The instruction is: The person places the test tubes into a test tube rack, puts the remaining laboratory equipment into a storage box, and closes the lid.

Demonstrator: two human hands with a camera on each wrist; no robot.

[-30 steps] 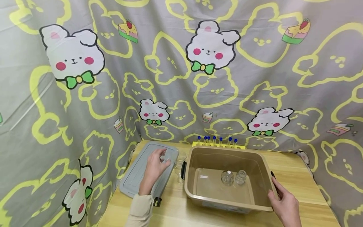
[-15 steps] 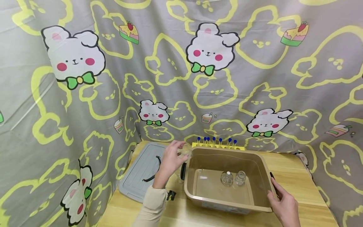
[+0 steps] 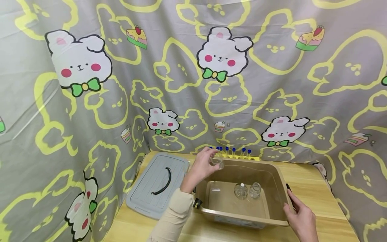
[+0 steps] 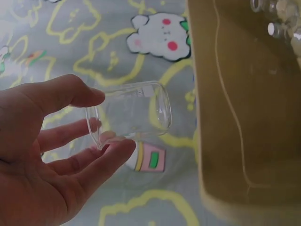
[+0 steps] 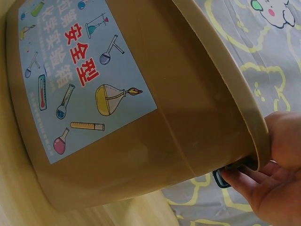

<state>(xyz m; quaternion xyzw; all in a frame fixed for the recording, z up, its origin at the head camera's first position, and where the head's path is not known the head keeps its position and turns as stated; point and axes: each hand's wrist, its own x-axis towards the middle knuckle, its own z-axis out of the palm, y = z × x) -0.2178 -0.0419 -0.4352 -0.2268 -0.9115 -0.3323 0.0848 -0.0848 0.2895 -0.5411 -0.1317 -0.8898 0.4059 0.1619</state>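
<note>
Glass beaker point(image 4: 136, 109) has shifted right in the head view since half a second ago, from just outside the brown plastic bin point(image 3: 242, 217) to its upper-left corner, so it's right at the bin now but not set down inside. Left hand point(image 3: 203, 165) has thumb and fingers part-open, pinching it by the mouth end. Right hand point(image 3: 302, 219) has its fingers curled on the bin's right end. Already inside, right of centre: a white-capped glass bottle point(image 3: 241, 192) and a clear glass jar point(image 3: 255, 191), side by side. Blue-capped tubes point(image 3: 234, 150) stand behind.
</note>
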